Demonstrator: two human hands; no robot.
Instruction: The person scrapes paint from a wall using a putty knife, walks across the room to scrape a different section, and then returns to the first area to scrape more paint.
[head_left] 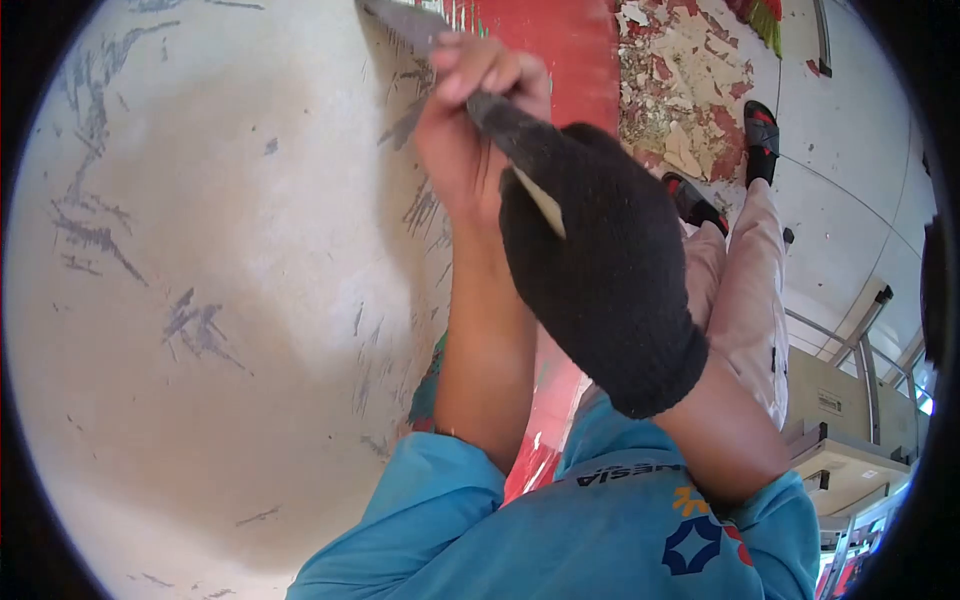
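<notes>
A grey metal scraper blade (408,22) lies against the wall at the top, beside a strip of red paint (575,60). My bare left hand (483,110) is closed just behind the blade, its fingertips at the blade's base. Below and to the right, my right hand (605,250), in a black knitted glove, is closed round the scraper's pale handle (540,203). One gloved finger or thumb reaches up to my left hand. Much of the handle is hidden by the hands.
The whitish wall (230,200) has grey scrape marks. Paint flakes (685,100) cover part of the floor near my sandalled feet (762,130). Green bristles (763,25) show at the top right. Metal-framed furniture (845,400) stands at the right.
</notes>
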